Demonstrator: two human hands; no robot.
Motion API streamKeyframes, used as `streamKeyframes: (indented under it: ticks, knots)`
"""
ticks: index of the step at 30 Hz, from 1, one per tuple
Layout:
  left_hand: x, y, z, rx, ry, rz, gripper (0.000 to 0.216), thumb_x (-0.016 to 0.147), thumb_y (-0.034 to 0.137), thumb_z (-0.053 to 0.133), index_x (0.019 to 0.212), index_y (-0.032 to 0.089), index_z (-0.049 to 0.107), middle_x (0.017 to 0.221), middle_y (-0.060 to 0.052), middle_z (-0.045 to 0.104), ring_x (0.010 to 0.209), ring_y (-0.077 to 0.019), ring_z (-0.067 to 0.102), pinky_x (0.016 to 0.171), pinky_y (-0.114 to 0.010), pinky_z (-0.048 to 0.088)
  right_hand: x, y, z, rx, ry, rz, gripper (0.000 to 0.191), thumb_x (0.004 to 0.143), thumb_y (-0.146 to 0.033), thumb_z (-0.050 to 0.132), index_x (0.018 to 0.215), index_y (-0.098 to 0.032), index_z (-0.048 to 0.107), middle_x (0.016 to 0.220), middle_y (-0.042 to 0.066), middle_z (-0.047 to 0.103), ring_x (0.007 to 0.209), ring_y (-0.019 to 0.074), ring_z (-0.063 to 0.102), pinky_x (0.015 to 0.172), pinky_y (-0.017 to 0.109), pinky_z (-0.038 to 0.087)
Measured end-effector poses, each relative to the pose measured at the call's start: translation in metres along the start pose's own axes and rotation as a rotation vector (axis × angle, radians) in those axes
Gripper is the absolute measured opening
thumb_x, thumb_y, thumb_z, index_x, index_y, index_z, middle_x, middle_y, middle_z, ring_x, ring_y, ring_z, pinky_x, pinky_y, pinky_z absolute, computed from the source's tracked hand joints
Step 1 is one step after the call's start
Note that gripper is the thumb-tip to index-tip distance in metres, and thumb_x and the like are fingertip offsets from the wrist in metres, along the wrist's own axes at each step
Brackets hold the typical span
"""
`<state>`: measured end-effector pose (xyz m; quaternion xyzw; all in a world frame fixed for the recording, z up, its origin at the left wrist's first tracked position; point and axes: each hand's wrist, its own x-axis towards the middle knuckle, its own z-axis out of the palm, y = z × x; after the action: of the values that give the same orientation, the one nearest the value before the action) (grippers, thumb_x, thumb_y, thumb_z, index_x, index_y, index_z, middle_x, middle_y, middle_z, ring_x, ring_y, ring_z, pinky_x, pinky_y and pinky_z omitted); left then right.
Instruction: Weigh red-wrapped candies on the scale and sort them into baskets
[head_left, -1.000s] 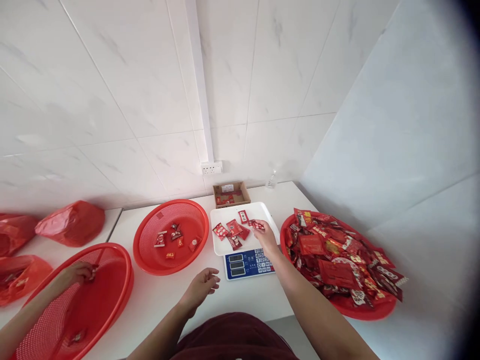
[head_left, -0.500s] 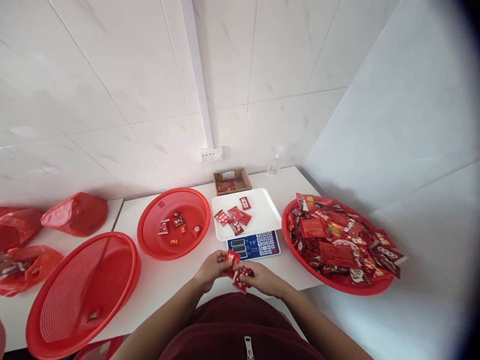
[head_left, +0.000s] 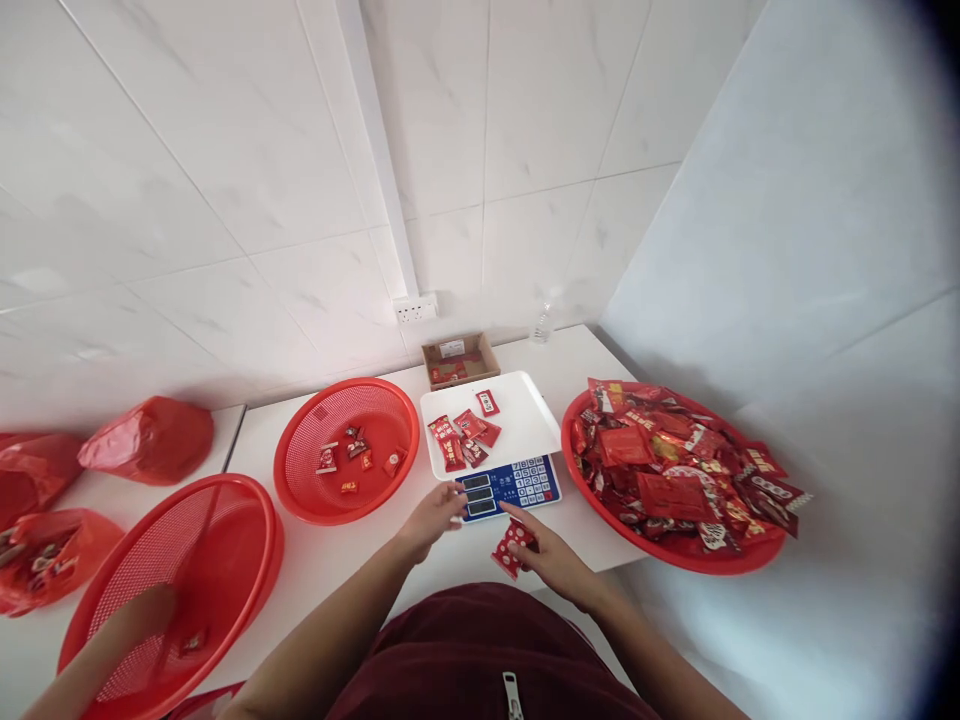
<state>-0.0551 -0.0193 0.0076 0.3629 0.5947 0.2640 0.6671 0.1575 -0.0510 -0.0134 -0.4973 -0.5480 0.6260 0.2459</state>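
Note:
My right hand (head_left: pixel 551 555) pinches a red packet with white dots (head_left: pixel 511 546) in front of the scale, its index finger stretched out. My left hand (head_left: pixel 433 520) is by the left end of the blue scale panel (head_left: pixel 499 493), fingers loosely bent and apart, with no packet in it. Beyond both hands is the scale's white tray (head_left: pixel 529 420). Several red packets (head_left: pixel 472 425) lie on its left part, one of them, a red packet (head_left: pixel 453 453), close to the tray's front edge. A small red packet (head_left: pixel 487 402) lies apart toward the back.
A heaped red basket of packets (head_left: pixel 679 480) stands at the right. Left of the scale is a red basket (head_left: pixel 289 480) with a few small packets. Another person's arm (head_left: pixel 124 635) reaches into the nearer red basket (head_left: pixel 255 590). A cardboard box (head_left: pixel 487 366) and plastic bottle (head_left: pixel 543 322) stand behind.
A red packet from my left hand now lies on the tray's front left, and that hand has opened. My right hand has drawn right with the dotted packet. Another person's arm has entered the near basket.

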Motion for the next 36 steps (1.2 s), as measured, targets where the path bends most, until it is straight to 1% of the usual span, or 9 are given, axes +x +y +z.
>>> streamKeyframes:
  ticks: [4, 8, 10, 14, 22, 24, 29, 32, 36]
  knots:
    - [-0.02, -0.012, 0.013, -0.034, -0.293, -0.037, 0.047, 0.069, 0.049, 0.065, 0.103, 0.018, 0.057, 0.097, -0.007, 0.062, 0.082, -0.0158, 0.059, 0.076, -0.032, 0.043, -0.001, -0.015, 0.01, -0.027, -0.091, -0.031, 0.067, 0.073, -0.036, 0.059, 0.136, -0.028, 0.037, 0.12, 0.004, 0.059, 0.096, 0.019, 0.057, 0.092, 0.036, 0.04]
    - [-0.028, -0.015, 0.017, 0.057, -0.226, 0.038, 0.035, 0.066, 0.042, 0.068, 0.085, 0.014, 0.059, 0.078, -0.003, 0.062, 0.069, -0.013, 0.056, 0.068, -0.029, 0.04, 0.003, -0.023, 0.019, -0.116, -0.16, -0.005, 0.074, 0.072, -0.029, 0.057, 0.14, -0.026, 0.029, 0.101, 0.001, 0.067, 0.085, 0.0183, 0.06, 0.086, 0.036, 0.042]
    - [-0.029, -0.014, 0.016, 0.056, -0.206, 0.038, 0.033, 0.066, 0.042, 0.068, 0.083, 0.015, 0.058, 0.074, -0.002, 0.061, 0.066, -0.0125, 0.055, 0.066, -0.029, 0.039, 0.005, -0.023, 0.021, -0.135, -0.161, -0.004, 0.073, 0.071, -0.027, 0.057, 0.139, -0.025, 0.031, 0.105, 0.002, 0.066, 0.089, 0.0193, 0.06, 0.088, 0.037, 0.041]
    - [-0.029, -0.016, 0.016, 0.017, -0.213, 0.043, 0.036, 0.065, 0.045, 0.068, 0.081, 0.016, 0.053, 0.073, -0.001, 0.06, 0.065, -0.0135, 0.055, 0.063, -0.029, 0.04, 0.005, -0.019, 0.023, -0.082, -0.145, -0.046, 0.06, 0.072, -0.033, 0.059, 0.13, -0.023, 0.046, 0.124, 0.007, 0.057, 0.107, 0.0227, 0.055, 0.095, 0.038, 0.038]
    - [-0.019, -0.023, 0.017, 0.101, -0.152, 0.166, 0.029, 0.069, 0.043, 0.065, 0.075, 0.018, 0.053, 0.064, 0.001, 0.056, 0.06, -0.0124, 0.052, 0.061, -0.028, 0.041, 0.005, -0.016, 0.024, -0.025, -0.172, -0.088, 0.032, 0.079, -0.035, 0.052, 0.107, -0.02, 0.058, 0.101, 0.005, 0.067, 0.091, 0.0196, 0.061, 0.085, 0.035, 0.045]
    - [-0.012, -0.022, 0.005, 0.255, -0.025, 0.251, 0.022, 0.074, 0.04, 0.06, 0.079, 0.018, 0.058, 0.073, -0.002, 0.061, 0.071, -0.0163, 0.056, 0.069, -0.03, 0.044, 0.006, -0.012, 0.012, -0.101, -0.05, -0.09, 0.029, 0.077, -0.036, 0.053, 0.101, -0.021, 0.06, 0.096, 0.005, 0.068, 0.088, 0.0202, 0.061, 0.083, 0.035, 0.046]
    - [0.005, -0.018, -0.059, 0.751, 0.561, 0.523, 0.031, 0.079, 0.033, 0.052, 0.107, 0.02, 0.057, 0.117, -0.011, 0.057, 0.115, -0.0262, 0.047, 0.1, -0.043, 0.033, 0.007, 0.009, -0.055, -0.192, 0.508, 0.008, 0.043, 0.077, -0.047, 0.047, 0.109, -0.019, 0.057, 0.097, 0.009, 0.068, 0.087, 0.0223, 0.063, 0.083, 0.037, 0.047]
    - [0.005, -0.019, -0.103, 0.98, 0.821, 0.3, 0.044, 0.084, 0.038, 0.045, 0.121, 0.015, 0.05, 0.135, -0.017, 0.043, 0.132, -0.0302, 0.028, 0.107, -0.049, 0.022, 0.006, 0.026, -0.095, -0.385, 0.817, 0.021, 0.056, 0.077, -0.049, 0.046, 0.122, -0.017, 0.05, 0.115, 0.013, 0.061, 0.105, 0.0253, 0.056, 0.093, 0.04, 0.042]
    - [-0.005, -0.032, -0.153, 1.044, 1.051, -0.084, 0.068, 0.081, 0.05, 0.045, 0.137, 0.014, 0.032, 0.149, -0.02, 0.017, 0.138, -0.0354, 0.007, 0.107, -0.058, 0.012, 0.011, 0.057, -0.112, -0.63, 0.927, -0.107, 0.064, 0.078, -0.047, 0.044, 0.128, -0.008, 0.043, 0.129, 0.019, 0.049, 0.12, 0.0289, 0.044, 0.099, 0.044, 0.035]
